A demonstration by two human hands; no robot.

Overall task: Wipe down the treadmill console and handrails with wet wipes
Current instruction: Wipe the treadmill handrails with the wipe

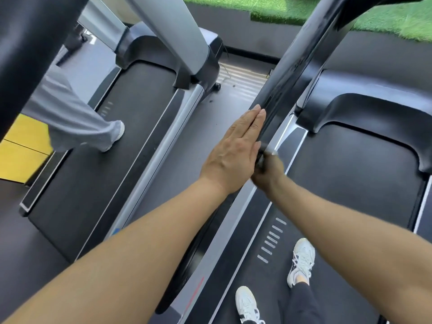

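A long black upright and handrail (pixel 294 66) of my treadmill slants from the upper right down to the frame's middle. My left hand (pixel 236 150) lies flat against its left side, fingers straight and together. On the rail's right side my right hand (pixel 268 167) is in shadow and blurred, and seems to grip the rail. A small pale patch (pixel 272 152) shows at its fingers, possibly a wet wipe; I cannot tell for sure. The console is out of view.
My two feet in white sneakers (pixel 301 260) stand on the black belt (pixel 350 183) of the right treadmill. On the left treadmill (pixel 131 136) another person's leg in grey trousers (pixel 70 113) steps. Grey floor lies between the machines; green turf (pixel 350 12) beyond.
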